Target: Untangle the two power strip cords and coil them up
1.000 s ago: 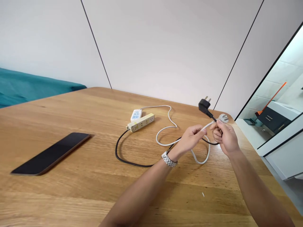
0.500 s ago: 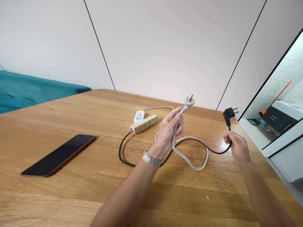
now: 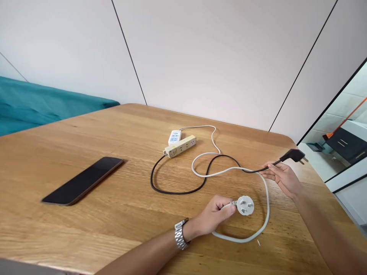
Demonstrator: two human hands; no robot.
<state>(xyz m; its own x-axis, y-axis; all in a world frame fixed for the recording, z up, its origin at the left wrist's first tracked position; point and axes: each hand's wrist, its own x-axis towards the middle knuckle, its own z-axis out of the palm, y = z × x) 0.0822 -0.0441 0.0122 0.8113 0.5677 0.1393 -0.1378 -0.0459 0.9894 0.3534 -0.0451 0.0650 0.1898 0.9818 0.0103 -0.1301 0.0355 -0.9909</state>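
Observation:
My left hand (image 3: 213, 215) is closed around the cord just behind a white three-pin plug (image 3: 245, 205), whose pins face me. From this hand the white cord (image 3: 268, 206) loops right and runs back to a small white power strip (image 3: 174, 137). My right hand (image 3: 282, 177) pinches the black cord (image 3: 179, 193) below a black plug (image 3: 293, 155), which points right. That cord leads to a cream power strip (image 3: 181, 146), lying right against the white one. The two cords cross each other on the table between the strips and my hands.
A black tablet-like slab (image 3: 83, 181) lies on the wooden table (image 3: 120, 225) to the left. Behind the table stands a white panelled wall (image 3: 200, 57). Teal upholstery (image 3: 51, 105) is at the far left. A doorway at the right shows a dark cabinet (image 3: 344, 143).
My left hand has come down and nearer with the white plug, which now faces me. The black plug has tipped from upright to pointing right. The view has shifted slightly.

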